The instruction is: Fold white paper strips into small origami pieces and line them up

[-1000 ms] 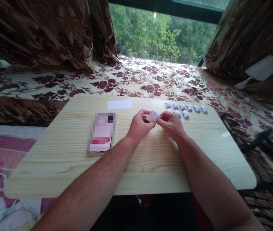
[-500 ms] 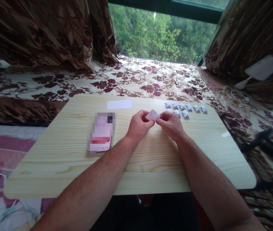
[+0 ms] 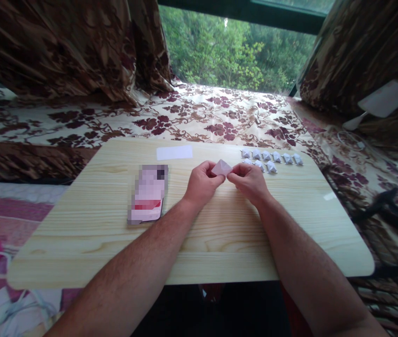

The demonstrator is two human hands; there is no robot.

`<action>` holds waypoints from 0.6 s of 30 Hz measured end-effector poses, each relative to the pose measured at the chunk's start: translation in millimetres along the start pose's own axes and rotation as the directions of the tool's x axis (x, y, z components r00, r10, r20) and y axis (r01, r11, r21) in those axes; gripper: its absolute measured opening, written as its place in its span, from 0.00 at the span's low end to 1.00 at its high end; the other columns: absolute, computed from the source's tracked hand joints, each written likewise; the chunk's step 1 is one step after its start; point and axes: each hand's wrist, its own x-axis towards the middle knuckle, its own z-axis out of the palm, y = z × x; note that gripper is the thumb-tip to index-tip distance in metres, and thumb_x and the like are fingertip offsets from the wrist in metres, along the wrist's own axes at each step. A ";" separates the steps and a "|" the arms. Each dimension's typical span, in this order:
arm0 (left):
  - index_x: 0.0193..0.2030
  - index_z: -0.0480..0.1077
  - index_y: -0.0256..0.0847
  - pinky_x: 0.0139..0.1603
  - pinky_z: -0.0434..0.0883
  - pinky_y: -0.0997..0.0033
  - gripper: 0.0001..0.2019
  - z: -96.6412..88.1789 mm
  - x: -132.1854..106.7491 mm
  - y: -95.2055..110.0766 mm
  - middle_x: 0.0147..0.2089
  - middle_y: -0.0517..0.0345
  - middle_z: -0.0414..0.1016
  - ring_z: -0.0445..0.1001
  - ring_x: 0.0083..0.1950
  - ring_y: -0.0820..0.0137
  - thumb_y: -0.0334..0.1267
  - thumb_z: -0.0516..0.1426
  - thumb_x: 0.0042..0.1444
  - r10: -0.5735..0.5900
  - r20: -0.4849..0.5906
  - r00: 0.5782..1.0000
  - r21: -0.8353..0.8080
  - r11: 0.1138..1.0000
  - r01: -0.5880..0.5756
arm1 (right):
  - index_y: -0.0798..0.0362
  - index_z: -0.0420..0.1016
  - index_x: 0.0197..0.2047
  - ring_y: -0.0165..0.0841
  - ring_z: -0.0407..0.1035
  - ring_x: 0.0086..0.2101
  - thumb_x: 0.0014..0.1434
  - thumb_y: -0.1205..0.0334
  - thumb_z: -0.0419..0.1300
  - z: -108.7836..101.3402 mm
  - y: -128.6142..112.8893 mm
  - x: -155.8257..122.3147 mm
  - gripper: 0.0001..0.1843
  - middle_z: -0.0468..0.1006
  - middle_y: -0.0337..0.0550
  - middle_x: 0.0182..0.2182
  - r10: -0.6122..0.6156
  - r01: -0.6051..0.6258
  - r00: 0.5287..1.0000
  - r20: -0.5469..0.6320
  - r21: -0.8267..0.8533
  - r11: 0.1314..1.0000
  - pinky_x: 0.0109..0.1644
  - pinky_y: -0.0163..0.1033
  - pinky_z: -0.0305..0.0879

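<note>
A small folded paper piece [image 3: 221, 167], pale pink-white and pointed on top, is pinched between both of my hands just above the light wooden table [image 3: 191, 234]. My left hand [image 3: 202, 183] grips its left side with closed fingers. My right hand [image 3: 249, 181] grips its right side the same way. Several finished folded paper shapes [image 3: 271, 158] lie in two short rows just beyond my right hand. A blank white paper strip [image 3: 174, 152] lies flat near the table's far edge.
A phone [image 3: 148, 193] lies flat on the table left of my hands. Floral fabric [image 3: 199, 114] covers the surface behind the table, with curtains on both sides of a window. A dark chair frame [image 3: 391, 206] stands to the right.
The folded piece and both hands have shifted very slightly up and left; the grip is unchanged.
</note>
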 end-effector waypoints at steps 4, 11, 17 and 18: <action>0.34 0.71 0.38 0.30 0.63 0.74 0.10 -0.3 -1.1 2.4 0.28 0.64 0.72 0.67 0.27 0.75 0.35 0.65 0.45 0.005 0.026 1.000 0.030 1.000 -0.006 | 0.56 0.71 0.23 0.24 0.54 0.21 0.46 0.63 0.62 -0.8 -0.2 0.1 0.05 0.65 0.32 0.18 -0.031 0.031 0.999 -0.013 -0.039 0.999 0.24 0.33 0.47; 0.30 0.71 0.39 0.28 0.60 0.73 0.11 -2.8 -2.5 4.4 0.25 0.63 0.69 0.64 0.26 0.75 0.44 0.63 0.52 0.004 0.028 1.000 0.138 0.990 -0.008 | 0.56 0.73 0.23 0.24 0.54 0.21 0.46 0.61 0.63 -1.0 -1.9 -0.3 0.08 0.66 0.34 0.18 -0.015 0.015 1.000 -0.003 -0.074 0.997 0.24 0.33 0.48; 0.28 0.71 0.38 0.28 0.60 0.73 0.12 -3.3 -1.6 0.8 0.24 0.62 0.69 0.64 0.26 0.75 0.45 0.62 0.53 0.013 0.002 1.000 0.156 0.988 -0.013 | 0.56 0.74 0.25 0.24 0.54 0.20 0.47 0.59 0.63 -0.1 -5.0 -2.1 0.08 0.68 0.34 0.18 0.021 -0.020 0.999 0.027 -0.038 0.999 0.23 0.33 0.48; 0.28 0.71 0.38 0.28 0.60 0.73 0.12 -3.3 -1.5 0.4 0.25 0.62 0.69 0.64 0.26 0.75 0.45 0.63 0.53 0.011 0.004 1.000 0.149 0.989 -0.012 | 0.56 0.74 0.25 0.24 0.54 0.20 0.47 0.60 0.63 -0.1 -5.3 -2.2 0.08 0.67 0.34 0.18 0.022 -0.021 0.999 0.027 -0.035 0.999 0.23 0.33 0.48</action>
